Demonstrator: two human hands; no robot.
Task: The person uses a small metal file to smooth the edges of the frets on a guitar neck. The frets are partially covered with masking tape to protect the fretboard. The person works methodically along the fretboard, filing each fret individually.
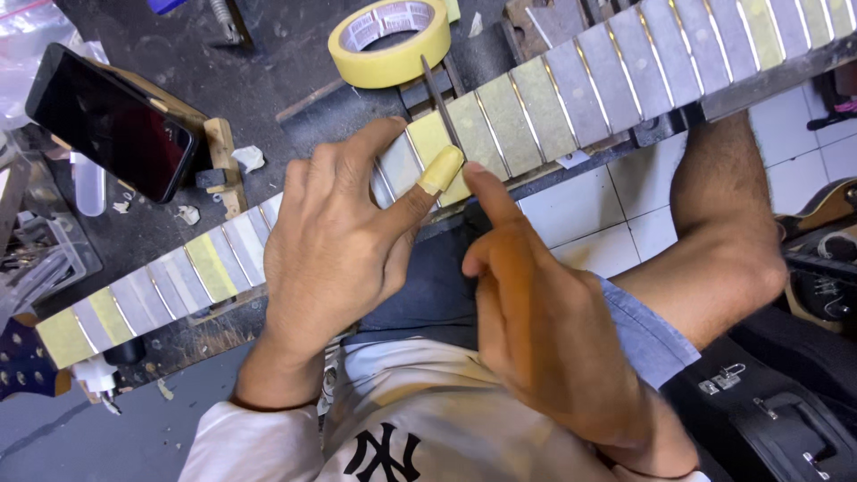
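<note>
Counter (268, 80): dark, scuffed work surface, littered with scraps; carries everything below.
Guitar neck (553, 98): lies diagonally across the counter, fretboard up, wood between the frets masked with yellowish tape; metal frets left bare.
Step in hand: judged to be fret dressing, one fret at a time, near the middle of the neck.
Left hand (330, 250): spread flat on the fretboard, thumb tip wrapped in yellow tape, pressing beside the worked fret; fingers apart, gripping nothing.
Right hand (544, 330): loosely curled, index finger extended to the fretboard edge, just beside the left thumb.
Phone (112, 120): dark screen, propped at the counter's left.
Tape roll (390, 40): yellow masking tape, above the neck.
Thin file (440, 103): slim dark bar lying along one fret; next stroke likely calls for steady, square pressure.
Hard to tell: whether either hand touches the file; headstock cut off at left; neck supports hidden.
</note>
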